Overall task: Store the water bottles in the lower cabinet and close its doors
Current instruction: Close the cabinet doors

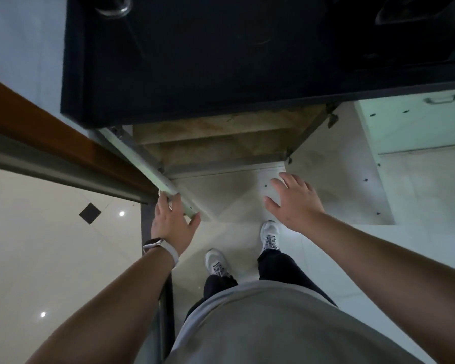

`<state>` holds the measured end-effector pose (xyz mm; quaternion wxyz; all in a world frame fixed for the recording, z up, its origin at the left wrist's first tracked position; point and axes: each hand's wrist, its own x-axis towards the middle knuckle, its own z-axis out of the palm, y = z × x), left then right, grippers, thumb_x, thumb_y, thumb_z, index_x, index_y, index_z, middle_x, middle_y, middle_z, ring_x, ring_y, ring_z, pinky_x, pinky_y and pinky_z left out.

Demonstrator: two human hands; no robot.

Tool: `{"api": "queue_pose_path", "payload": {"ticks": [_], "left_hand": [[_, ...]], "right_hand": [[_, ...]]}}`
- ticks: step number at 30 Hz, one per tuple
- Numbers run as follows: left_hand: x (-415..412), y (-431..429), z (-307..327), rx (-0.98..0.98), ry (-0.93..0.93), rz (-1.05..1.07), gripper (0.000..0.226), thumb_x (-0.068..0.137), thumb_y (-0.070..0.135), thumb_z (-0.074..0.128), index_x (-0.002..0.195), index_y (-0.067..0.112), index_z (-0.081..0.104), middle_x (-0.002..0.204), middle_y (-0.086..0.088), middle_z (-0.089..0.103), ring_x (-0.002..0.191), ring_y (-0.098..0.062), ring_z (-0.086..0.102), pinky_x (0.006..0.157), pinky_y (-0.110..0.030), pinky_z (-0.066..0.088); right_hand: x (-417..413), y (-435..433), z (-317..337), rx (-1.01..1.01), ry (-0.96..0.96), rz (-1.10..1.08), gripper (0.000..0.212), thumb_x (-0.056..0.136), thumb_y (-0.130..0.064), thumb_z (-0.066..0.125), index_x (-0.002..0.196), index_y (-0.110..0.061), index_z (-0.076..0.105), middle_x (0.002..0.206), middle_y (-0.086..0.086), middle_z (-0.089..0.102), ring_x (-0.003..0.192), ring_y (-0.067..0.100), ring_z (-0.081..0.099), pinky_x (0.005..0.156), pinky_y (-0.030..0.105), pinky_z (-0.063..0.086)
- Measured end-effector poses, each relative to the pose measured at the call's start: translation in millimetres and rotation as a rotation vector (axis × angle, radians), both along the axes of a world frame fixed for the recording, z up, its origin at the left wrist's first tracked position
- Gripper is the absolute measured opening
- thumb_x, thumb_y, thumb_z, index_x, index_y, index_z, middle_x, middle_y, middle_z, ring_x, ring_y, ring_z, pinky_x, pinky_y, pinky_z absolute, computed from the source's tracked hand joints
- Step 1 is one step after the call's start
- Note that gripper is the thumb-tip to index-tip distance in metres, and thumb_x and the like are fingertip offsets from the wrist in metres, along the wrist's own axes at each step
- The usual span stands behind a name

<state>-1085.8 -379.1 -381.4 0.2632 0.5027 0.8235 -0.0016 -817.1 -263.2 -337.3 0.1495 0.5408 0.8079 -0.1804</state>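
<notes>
Lower cabinet [221, 143] sits under a dark worktop [221, 61], both doors swung open. Inside is a bare brownish shelf w/ metal framing at the sides; the rest of the interior is in shadow. Can't make out anything stored in it from this angle.

Far left: glossy cream floor [50, 245] w/ a small black diamond inlay, plus a wood-and-metal rail running diagonally.

Left door [142, 164] is pale green, seen edge-on, angled out toward the person. Left hand [172, 222] grips its outer corner, fingers round the far side, thumb on the near side. Watch [155, 245] w/ a light strap on that wrist.

Centre: two white shoes [216, 261] on the floor, dark trousers, grey top.

Right hand [294, 203] is spread wide, fingers straight, holding nothing, over the near edge of the right door [352, 185]. Can't tell if it touches. That door shows a white inner face w/ small dark holes, hinges at the cabinet's right side.

Far right: pale drawer front w/ a metal handle [441, 99].
</notes>
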Motion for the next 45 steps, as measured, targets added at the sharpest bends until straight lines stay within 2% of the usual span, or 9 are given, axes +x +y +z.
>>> {"api": "queue_pose_path", "payload": {"ticks": [6, 12, 17, 19, 21, 23, 33, 38, 45], "left_hand": [[39, 42, -2, 0.002, 0.035, 0.039, 0.074, 0.100, 0.050, 0.050, 0.159, 0.020, 0.017, 0.168, -0.016, -0.001, 0.155, -0.034, 0.006, 0.119, -0.048, 0.028], [63, 88, -9, 0.026, 0.074, 0.078, 0.066, 0.101, 0.040, 0.051, 0.155, 0.019, 0.021, 0.166, -0.019, 0.005, 0.151, -0.042, 0.018, 0.112, -0.056, 0.037], [78, 123, -9, 0.007, 0.159, 0.091, 0.066, 0.103, 0.037, 0.047, 0.156, 0.017, 0.015, 0.163, -0.022, 0.009, 0.146, -0.046, 0.025, 0.109, -0.058, 0.039], [82, 133, -10, -0.007, 0.166, 0.098, 0.068, 0.102, 0.037, 0.048, 0.157, 0.018, 0.012, 0.163, -0.021, 0.006, 0.145, -0.046, 0.027, 0.107, -0.058, 0.041], [82, 140, -10, -0.022, 0.171, 0.098, 0.069, 0.102, 0.038, 0.048, 0.157, 0.021, 0.010, 0.164, -0.018, 0.004, 0.143, -0.047, 0.031, 0.104, -0.059, 0.043], [79, 144, -10, -0.050, 0.167, 0.109, 0.071, 0.101, 0.038, 0.050, 0.157, 0.023, 0.009, 0.165, -0.017, 0.002, 0.142, -0.048, 0.033, 0.104, -0.060, 0.045], [66, 147, 0, -0.077, 0.213, 0.043, 0.058, 0.100, 0.018, 0.046, 0.152, 0.024, 0.020, 0.157, -0.019, 0.023, 0.127, -0.046, 0.050, 0.090, -0.058, 0.052], [55, 153, 4, -0.109, 0.317, -0.057, 0.051, 0.102, 0.026, 0.047, 0.150, 0.019, 0.032, 0.153, -0.024, 0.034, 0.126, -0.044, 0.052, 0.083, -0.050, 0.052], [16, 159, 10, -0.051, 0.263, -0.161, 0.047, 0.103, 0.042, 0.047, 0.141, 0.014, 0.047, 0.145, -0.016, 0.044, 0.112, -0.036, 0.059, 0.073, -0.039, 0.049]], "right_hand": [[67, 33, -11, 0.029, -0.011, -0.091, 0.053, 0.095, -0.054, 0.040, 0.136, -0.022, 0.046, 0.150, 0.004, 0.037, 0.137, 0.024, 0.032, 0.108, 0.039, 0.028], [140, 75, -17, 0.112, -0.098, -0.157, 0.055, 0.093, -0.054, 0.042, 0.135, -0.020, 0.045, 0.148, 0.008, 0.037, 0.135, 0.028, 0.034, 0.111, 0.043, 0.025], [184, 97, -23, 0.091, -0.174, -0.241, 0.064, 0.093, -0.053, 0.040, 0.147, -0.019, 0.029, 0.155, 0.012, 0.024, 0.142, 0.032, 0.023, 0.116, 0.049, 0.020], [196, 100, -24, 0.054, -0.156, -0.312, 0.065, 0.093, -0.051, 0.044, 0.146, -0.018, 0.027, 0.155, 0.014, 0.022, 0.138, 0.035, 0.029, 0.109, 0.048, 0.032], [205, 101, -26, -0.004, -0.104, -0.370, 0.065, 0.093, -0.046, 0.048, 0.145, -0.016, 0.024, 0.151, 0.014, 0.024, 0.126, 0.036, 0.042, 0.088, 0.043, 0.045], [208, 98, -29, -0.049, -0.041, -0.383, 0.062, 0.094, -0.041, 0.048, 0.144, -0.017, 0.022, 0.145, 0.010, 0.028, 0.112, 0.034, 0.050, 0.068, 0.036, 0.044], [168, 88, -28, -0.147, 0.127, -0.336, 0.062, 0.094, -0.031, 0.052, 0.147, -0.017, 0.023, 0.144, 0.011, 0.028, 0.105, 0.027, 0.057, 0.071, 0.029, 0.048], [116, 93, -24, -0.196, 0.173, -0.305, 0.062, 0.094, -0.029, 0.052, 0.147, -0.017, 0.023, 0.144, 0.013, 0.027, 0.105, 0.032, 0.059, 0.069, 0.027, 0.044], [50, 111, -21, -0.187, 0.150, -0.244, 0.065, 0.092, -0.028, 0.058, 0.147, -0.020, 0.023, 0.142, 0.013, 0.027, 0.105, 0.028, 0.056, 0.069, 0.026, 0.048]]}}
